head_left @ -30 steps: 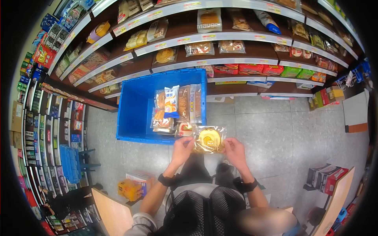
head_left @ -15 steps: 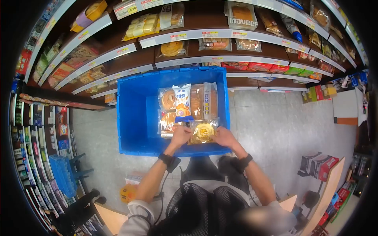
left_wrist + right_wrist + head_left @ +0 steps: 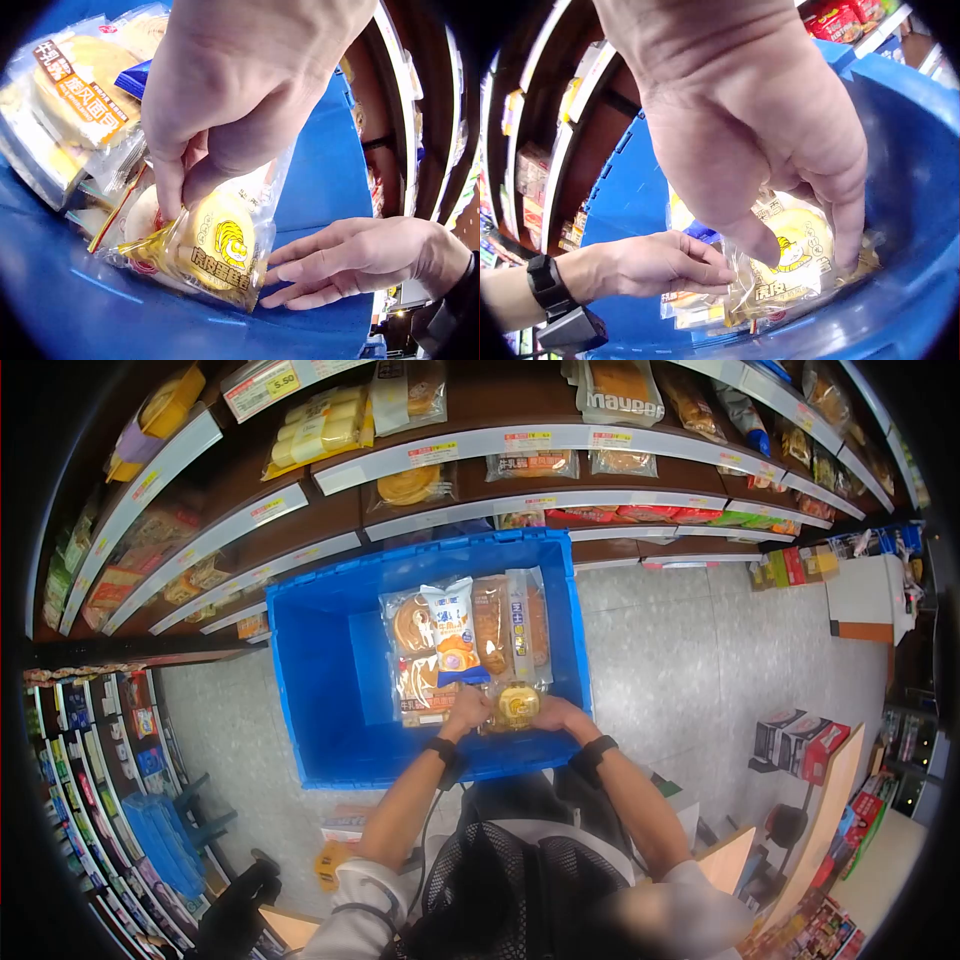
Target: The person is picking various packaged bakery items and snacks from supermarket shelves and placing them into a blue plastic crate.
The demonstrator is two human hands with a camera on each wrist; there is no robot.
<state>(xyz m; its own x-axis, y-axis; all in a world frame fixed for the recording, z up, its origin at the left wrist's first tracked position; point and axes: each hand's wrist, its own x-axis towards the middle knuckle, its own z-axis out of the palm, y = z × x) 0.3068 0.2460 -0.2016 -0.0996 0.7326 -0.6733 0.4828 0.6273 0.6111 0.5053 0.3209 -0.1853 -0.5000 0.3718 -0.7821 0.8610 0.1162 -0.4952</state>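
Observation:
In the head view a clear packet with a round yellow cake (image 3: 518,703) lies low at the near right of the blue crate (image 3: 345,670). My left hand (image 3: 468,712) pinches its left edge; the left wrist view shows thumb and finger on the film of the packet (image 3: 225,251). At the other side is my right hand (image 3: 562,715), its fingers (image 3: 322,262) fairly straight and touching the packet's edge. A white-and-blue bag (image 3: 455,635) rests on bread packets (image 3: 415,625) beside it. The right wrist view has my right hand (image 3: 757,127) over the packet (image 3: 791,281), hiding part.
Shelves with packaged bread (image 3: 410,485) rise behind the crate, close to its far rim. To the right stand cartons (image 3: 800,745) on the grey floor (image 3: 660,630). A blue stool-like item (image 3: 165,840) and stocked shelving are at the left.
The cake packet has moved from in front of the crate, over the near rim and down inside, with both hands. In the last half second it has settled lower; the head view has shifted.

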